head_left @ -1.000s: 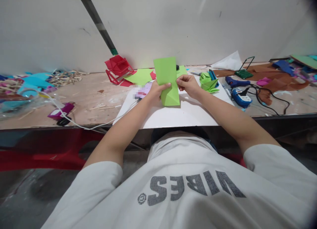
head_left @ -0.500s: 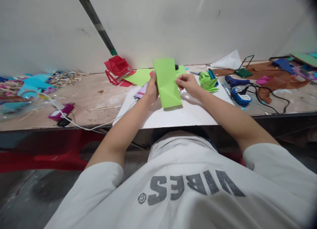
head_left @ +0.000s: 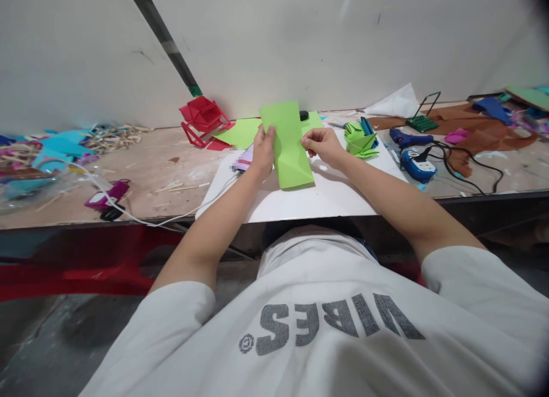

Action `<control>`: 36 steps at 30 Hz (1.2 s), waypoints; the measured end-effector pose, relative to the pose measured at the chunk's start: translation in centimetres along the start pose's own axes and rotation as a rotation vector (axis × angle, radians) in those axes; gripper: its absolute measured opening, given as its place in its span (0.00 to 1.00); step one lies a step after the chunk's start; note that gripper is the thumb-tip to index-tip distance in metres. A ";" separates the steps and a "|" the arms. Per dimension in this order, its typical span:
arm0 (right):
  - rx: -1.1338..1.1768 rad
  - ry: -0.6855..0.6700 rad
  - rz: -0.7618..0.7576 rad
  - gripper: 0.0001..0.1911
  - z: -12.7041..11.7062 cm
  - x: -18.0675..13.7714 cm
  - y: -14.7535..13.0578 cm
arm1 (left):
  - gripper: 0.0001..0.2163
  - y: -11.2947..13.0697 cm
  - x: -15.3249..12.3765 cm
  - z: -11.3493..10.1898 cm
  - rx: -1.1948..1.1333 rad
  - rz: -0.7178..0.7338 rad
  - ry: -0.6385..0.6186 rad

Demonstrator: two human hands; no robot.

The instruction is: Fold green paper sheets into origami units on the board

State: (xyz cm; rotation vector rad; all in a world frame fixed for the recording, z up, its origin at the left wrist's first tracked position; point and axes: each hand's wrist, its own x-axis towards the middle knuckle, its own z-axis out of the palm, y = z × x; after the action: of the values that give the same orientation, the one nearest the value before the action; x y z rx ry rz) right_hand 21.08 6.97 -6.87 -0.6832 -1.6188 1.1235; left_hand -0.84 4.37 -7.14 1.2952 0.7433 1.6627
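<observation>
A creased strip of bright green paper (head_left: pixel 289 148) is held up, tilted, above a white board (head_left: pixel 317 202) on the bench. My left hand (head_left: pixel 263 150) grips its left edge, thumb on the front and the other fingers behind it. At the right edge my right hand (head_left: pixel 319 142) is closed in a pinch, fingertips by the paper's edge; whether the paper lies between them is hard to make out. More green paper (head_left: pixel 242 134) lies flat behind. Just beyond my right wrist sits a folded green paper piece (head_left: pixel 359 141). A phone (head_left: pixel 244 158) is partly hidden by my left hand.
A red folded-paper chair (head_left: pixel 203 119) stands at the back left. Wooden sticks (head_left: pixel 122 137) and blue scraps (head_left: pixel 66 148) litter the left. To the right are a blue glue gun (head_left: pixel 409 139), a blue-and-white power socket (head_left: pixel 418 167) and black cords. A white cable (head_left: pixel 141 221) crosses the bench's front edge.
The green paper's top has swung slightly left, and my left hand has turned a little with it. My right hand has shifted slightly left, staying by the paper's right edge.
</observation>
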 end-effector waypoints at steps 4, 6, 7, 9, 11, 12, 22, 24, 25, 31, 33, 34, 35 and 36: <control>0.014 -0.001 -0.005 0.21 0.2 -0.2 -0.5 | 0.36 -0.8 0.6 -0.6 0.048 0.036 0.019; 0.035 -0.007 -0.012 0.22 0.2 -0.3 -0.7 | 0.37 -1.0 0.8 -0.8 0.071 0.049 0.024; 0.045 -0.010 -0.014 0.23 0.3 -0.3 -0.7 | 0.37 -1.1 0.9 -0.9 0.077 0.052 0.025; 0.059 -0.017 -0.013 0.23 0.3 -0.3 -0.9 | 0.36 -1.1 0.9 -1.0 0.086 0.048 0.032; 0.064 -0.024 -0.007 0.24 0.3 -0.4 -1.0 | 0.35 -1.0 0.9 -0.9 0.096 0.039 0.038; 0.068 -0.027 -0.004 0.25 0.4 -0.4 -1.0 | 0.35 -1.0 0.9 -0.9 0.100 0.036 0.039; 0.113 -0.070 0.007 0.27 0.3 -0.4 -0.9 | 0.29 -0.9 0.8 -0.9 0.090 0.018 0.020; 0.119 -0.079 0.007 0.27 0.3 -0.3 -0.8 | 0.29 -0.8 0.7 -0.9 0.082 0.016 0.018; 0.122 -0.085 0.005 0.27 0.3 -0.3 -0.8 | 0.29 -0.7 0.7 -0.9 0.080 0.014 0.021; 0.118 -0.090 0.014 0.28 0.3 -0.2 -0.8 | 0.30 -0.8 0.7 -1.0 0.086 0.002 0.027; 0.112 -0.096 0.022 0.28 0.3 -0.2 -0.8 | 0.30 -0.8 0.7 -1.0 0.089 0.004 0.020; 0.114 -0.102 0.024 0.28 0.3 -0.3 -0.8 | 0.30 -0.8 0.7 -1.0 0.088 0.006 0.020; 0.118 -0.109 0.023 0.29 0.2 -0.3 -0.8 | 0.30 -0.7 0.7 -1.0 0.084 0.009 0.021; 0.125 -0.115 0.019 0.30 0.2 -0.2 -0.7 | 0.30 -0.7 0.7 -1.0 0.079 0.011 0.022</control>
State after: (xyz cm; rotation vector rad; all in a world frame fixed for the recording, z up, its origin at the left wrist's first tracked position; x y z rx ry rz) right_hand 21.00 6.40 -6.33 -0.5620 -1.6257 1.2867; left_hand -1.62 5.33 -7.75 1.3396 0.8233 1.6738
